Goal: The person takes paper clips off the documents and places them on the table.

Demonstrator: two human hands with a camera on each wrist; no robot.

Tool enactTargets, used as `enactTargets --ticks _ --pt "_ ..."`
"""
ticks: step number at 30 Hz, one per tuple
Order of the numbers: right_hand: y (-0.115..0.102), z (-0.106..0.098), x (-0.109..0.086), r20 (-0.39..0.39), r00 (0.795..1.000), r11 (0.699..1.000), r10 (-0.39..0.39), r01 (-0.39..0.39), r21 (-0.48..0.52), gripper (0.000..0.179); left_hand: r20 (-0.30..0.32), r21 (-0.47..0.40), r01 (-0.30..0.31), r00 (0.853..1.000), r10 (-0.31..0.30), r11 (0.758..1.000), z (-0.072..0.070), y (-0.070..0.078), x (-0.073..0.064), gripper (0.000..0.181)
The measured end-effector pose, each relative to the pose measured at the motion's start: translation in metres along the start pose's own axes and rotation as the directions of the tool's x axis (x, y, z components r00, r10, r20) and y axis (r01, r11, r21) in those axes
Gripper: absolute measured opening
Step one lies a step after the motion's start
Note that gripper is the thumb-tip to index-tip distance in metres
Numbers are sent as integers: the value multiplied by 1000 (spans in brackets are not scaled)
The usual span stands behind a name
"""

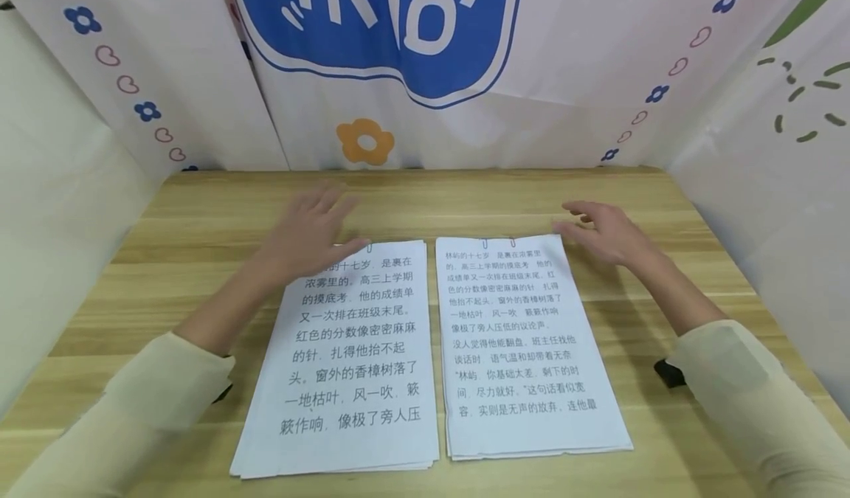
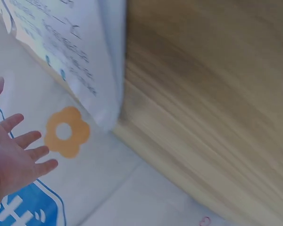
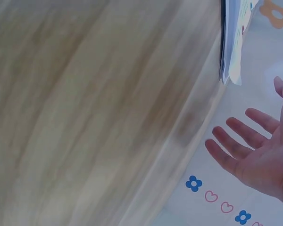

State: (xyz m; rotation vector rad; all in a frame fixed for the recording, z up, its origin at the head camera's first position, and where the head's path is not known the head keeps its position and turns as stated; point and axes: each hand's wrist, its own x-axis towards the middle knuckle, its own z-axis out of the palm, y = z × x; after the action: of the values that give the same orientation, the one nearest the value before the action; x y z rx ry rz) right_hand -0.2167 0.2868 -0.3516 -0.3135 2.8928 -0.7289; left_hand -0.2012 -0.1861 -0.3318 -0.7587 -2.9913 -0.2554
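Note:
Two stacks of white printed sheets lie side by side on a wooden table. In the head view, the left stack (image 1: pixel 358 446) has larger print, and a paper clip (image 1: pixel 369 247) shows at its top edge. My left hand (image 1: pixel 307 234), slightly blurred, overlaps that stack's top left corner, its fingers spread and holding nothing. The right stack (image 1: pixel 531 435) carries smaller print and two paper clips (image 1: pixel 485 244) on its top edge. Beside its top right corner is my right hand (image 1: pixel 607 234), fingers loosely bent, fingertips close to the corner. Both wrist views show an empty palm with fingers apart.
The wooden tabletop (image 1: pixel 412 203) runs back to a white cloth backdrop (image 1: pixel 544 129) with a blue sign, an orange flower and rows of hearts. White cloth walls (image 1: pixel 60 158) stand on both sides. A dark wrist strap (image 1: pixel 668 373) shows by the right cuff.

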Motion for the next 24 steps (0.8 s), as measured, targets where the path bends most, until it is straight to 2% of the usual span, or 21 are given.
enactTargets --ticks 4,9,19,24 --pt "-2 2 1 -3 1000 999 18 -18 45 74 -15 -40 -55 998 55 998 1 13 11 68" --pt "-5 4 3 -15 1000 997 9 -8 71 68 -15 -107 -74 997 72 992 6 26 24 65" --pt "-6 8 5 -42 998 994 -52 56 95 48 54 -276 -7 998 23 961 18 45 45 65" --pt "-6 9 5 -33 998 994 -56 58 89 35 65 -327 -13 997 36 945 22 55 56 63"
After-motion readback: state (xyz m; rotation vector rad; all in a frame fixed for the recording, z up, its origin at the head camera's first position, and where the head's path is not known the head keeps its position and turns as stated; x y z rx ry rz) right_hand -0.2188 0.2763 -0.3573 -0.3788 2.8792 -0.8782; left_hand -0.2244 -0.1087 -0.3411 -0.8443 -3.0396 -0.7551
